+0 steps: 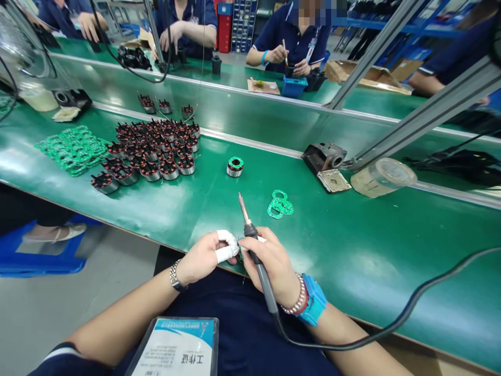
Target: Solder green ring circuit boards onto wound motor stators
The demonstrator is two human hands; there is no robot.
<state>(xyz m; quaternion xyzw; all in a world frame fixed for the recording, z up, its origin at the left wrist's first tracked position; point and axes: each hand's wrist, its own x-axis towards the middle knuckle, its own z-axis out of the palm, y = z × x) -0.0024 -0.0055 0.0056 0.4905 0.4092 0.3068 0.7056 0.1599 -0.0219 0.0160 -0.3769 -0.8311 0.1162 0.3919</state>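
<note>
Right hand (pixel 274 263) closed around the black-handled soldering iron (pixel 252 243), metal tip pointing up and away over the green bench mat (pixel 352 245); black cord (pixel 391 324) trailing off to the right. Left hand (pixel 203 256) with white-taped fingertips (pixel 227 245) pinched together just beside the iron's handle, touching the right hand; whatever sits between the fingertips too small to tell. Both hands at the near edge of the bench.

Ahead of the tip: single round coil with green top plate (pixel 235 166), standing alone on the mat. To its right, flat green ring-shaped boards (pixel 279 203), overlapping. Farther left, cluster of copper-wound metal stators (pixel 152 149), and beside it a pile of green circuit boards (pixel 74 149). Soldering iron stand with sponge tray (pixel 326 162) at the conveyor rail. Other seated workers opposite.
</note>
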